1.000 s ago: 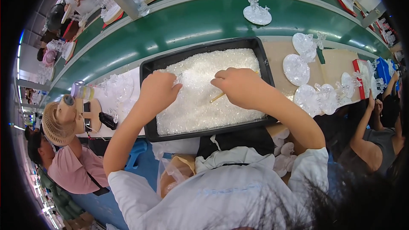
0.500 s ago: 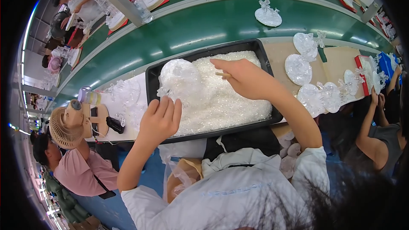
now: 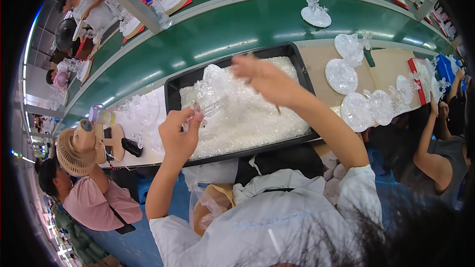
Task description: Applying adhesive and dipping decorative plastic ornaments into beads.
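My left hand (image 3: 179, 131) is closed round the clear figure of a round ornament, whose pale sparkling disc (image 3: 215, 80) tilts up over the tray. Clear prongs of the figure show above my fingertips. My right hand (image 3: 264, 76) is smeared by motion just right of the disc, above the granules. A thin tan stick (image 3: 278, 110) pokes out below its palm; how the fingers grip it is blurred. White glittering granules (image 3: 247, 128) fill the black tray (image 3: 170, 94) beneath both hands.
Clear ornaments on discs (image 3: 341, 76) stand right of the tray, more clear pieces (image 3: 143, 118) left. A beige fan (image 3: 79, 143) sits far left. Behind the tray runs a green conveyor (image 3: 222, 34) carrying one ornament (image 3: 315, 15). Co-workers sit on both sides.
The disc, which lay broad over the granules, is now tipped up by my left hand, which has closed on its figure. My right hand has shifted slightly left and is moving quickly.
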